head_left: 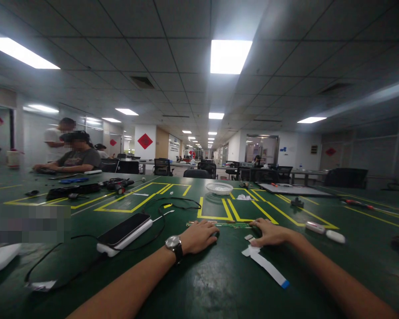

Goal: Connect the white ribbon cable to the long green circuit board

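A narrow green circuit board strip (234, 225) lies crosswise on the green table, between my hands. My left hand (199, 237), with a watch at the wrist, lies palm down with fingers outstretched over the strip's left part. At the strip's right end, my right hand (269, 232) touches down with fingers and thumb apart. Its thumb rests at the upper end of a white flat ribbon cable (267, 268) with a blue tip. Neither hand is visibly closed around anything; the undersides of the fingers are hidden.
To the left, a phone (126, 229) lies on a white block, with a black cable (161, 228) looping past. A white basket (219, 189) stands farther back. White oval items (335, 235) lie right. Yellow tape marks the table (213, 288). People sit and stand beyond the left side.
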Available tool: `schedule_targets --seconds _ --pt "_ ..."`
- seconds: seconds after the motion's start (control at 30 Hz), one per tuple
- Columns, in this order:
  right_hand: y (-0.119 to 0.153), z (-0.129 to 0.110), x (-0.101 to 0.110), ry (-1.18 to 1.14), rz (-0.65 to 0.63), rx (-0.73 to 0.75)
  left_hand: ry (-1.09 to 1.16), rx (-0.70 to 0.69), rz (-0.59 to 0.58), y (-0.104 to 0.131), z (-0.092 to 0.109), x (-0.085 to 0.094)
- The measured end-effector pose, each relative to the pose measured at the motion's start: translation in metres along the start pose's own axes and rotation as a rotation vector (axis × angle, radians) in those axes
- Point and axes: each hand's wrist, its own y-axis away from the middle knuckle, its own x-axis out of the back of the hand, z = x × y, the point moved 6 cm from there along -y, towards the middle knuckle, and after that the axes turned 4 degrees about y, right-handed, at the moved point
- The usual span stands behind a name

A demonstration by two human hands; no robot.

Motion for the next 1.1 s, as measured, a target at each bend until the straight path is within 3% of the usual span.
schedule_targets --seconds 0.27,0.4,0.53,0.7,0.87,1.1 --pt "0.003 0.006 0.002 -0.050 -0.015 0.038 0.008 -0.007 -0.007 -0.001 0.000 0.000" --pt "-0.008 0.014 0.002 -0.107 0.122 0.053 0.003 -0.002 -0.009 -0.001 -0.001 0.000" --pt "-0.017 0.010 -0.004 0.016 0.266 0.062 0.000 -0.006 0.000 -0.001 -0.001 0.000" --pt "-0.020 -0.007 -0.011 0.103 0.329 0.094 -0.022 0.026 0.078 -0.002 -0.001 0.008" --pt "-0.015 -0.034 -0.010 -0.026 0.329 0.312 -0.022 0.062 0.164 -0.002 0.000 0.018" --pt "0.003 -0.084 -0.008 -0.210 0.237 0.557 0.020 -0.033 0.087 -0.002 0.009 0.008"
